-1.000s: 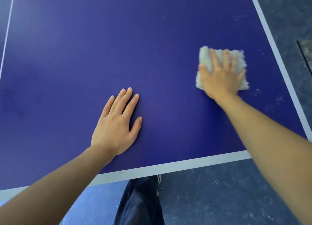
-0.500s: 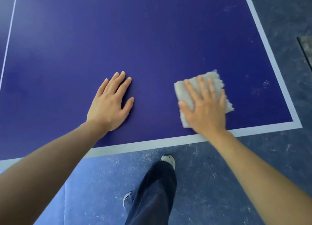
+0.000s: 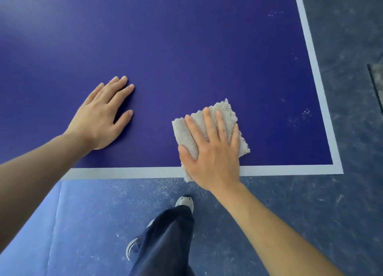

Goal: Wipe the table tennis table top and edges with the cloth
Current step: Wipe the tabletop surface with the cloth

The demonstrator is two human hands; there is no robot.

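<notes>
Head view puts the cloth at the near edge of the counter, right of centre, with its near corner lying across the white border line. I judge it light, soft and limp. It is a folded pale terry square with shaggy pile and frayed margins, so it would likely bunch if dragged by a corner. The best hold is a flat palm over its middle, pressing down. My right hand is placed that way, fingers straight and spread across the cloth, heel over the border line. My left hand lies flat on the counter, well to the left, holding nothing. The counter top looks smooth, hard, matte and dark blue. Pale specks show near its right corner. Below it is a scuffed grey-blue floor.
</notes>
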